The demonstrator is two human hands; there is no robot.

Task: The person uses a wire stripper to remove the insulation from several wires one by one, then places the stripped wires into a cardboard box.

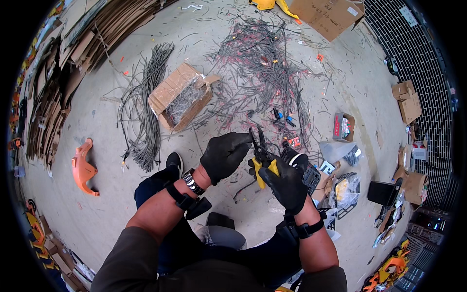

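In my right hand (290, 186), in a black glove, is a pair of wire strippers (259, 174) with yellow handles. Its dark jaws point away from me and stand apart. My left hand (225, 155), also gloved in black, is held just left of the jaws with thumb and fingers drawn together. Whether a thin wire sits in that pinch is too small to tell. Beyond both hands a loose heap of cut grey and reddish cables (270, 78) spreads over the concrete floor. To its left lies a long bundle of grey cables (147, 135).
An opened cardboard box (169, 85) holds tangled thin strands beside the bundle. An orange plastic part (84, 168) lies at left, near stacked flattened cardboard (82, 51). At right are a small box (339, 127), a black crate (355, 211) with plastic wrap, and a brick-patterned wall (416, 47).
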